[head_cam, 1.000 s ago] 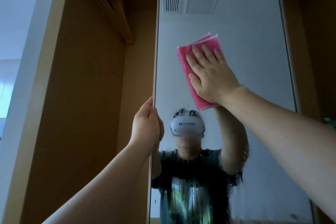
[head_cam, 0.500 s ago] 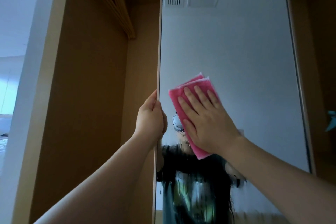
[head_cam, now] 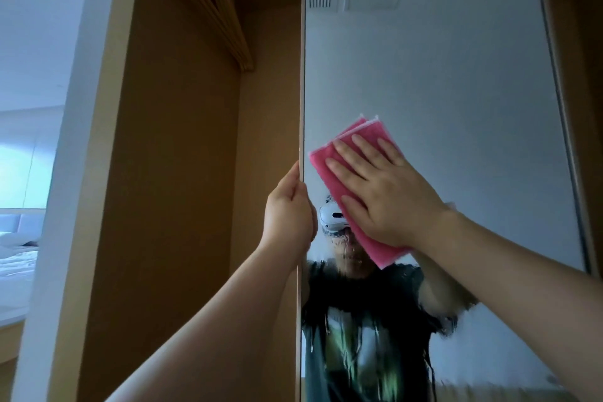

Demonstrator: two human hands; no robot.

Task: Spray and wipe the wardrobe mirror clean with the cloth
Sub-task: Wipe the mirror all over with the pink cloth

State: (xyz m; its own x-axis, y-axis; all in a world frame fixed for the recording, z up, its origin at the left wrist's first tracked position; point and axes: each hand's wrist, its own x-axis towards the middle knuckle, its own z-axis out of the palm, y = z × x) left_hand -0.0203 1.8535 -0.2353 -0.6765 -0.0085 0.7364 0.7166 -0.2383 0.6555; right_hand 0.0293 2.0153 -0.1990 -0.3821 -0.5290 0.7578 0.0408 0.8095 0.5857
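Head view, near first: left hand (head_cam: 288, 215) curled round mirror door's free edge, centre frame, steadying it. Right hand (head_cam: 388, 196) flat, fingers straight and spread, pressed pink cloth (head_cam: 381, 253) against mirror (head_cam: 440, 91) just right of that edge, mid-frame. Cloth folded, soft, light, likely damp; best driven by whole palm, not pinched. Mirror glass stiff, slick, breakable; door probably swings, so edge grip seemed wise. Wet streaks (head_cam: 359, 336) in lower frame, not yet wiped. Further back: wardrobe interior (head_cam: 179, 173), wooden hangers (head_cam: 212, 10) upper left.
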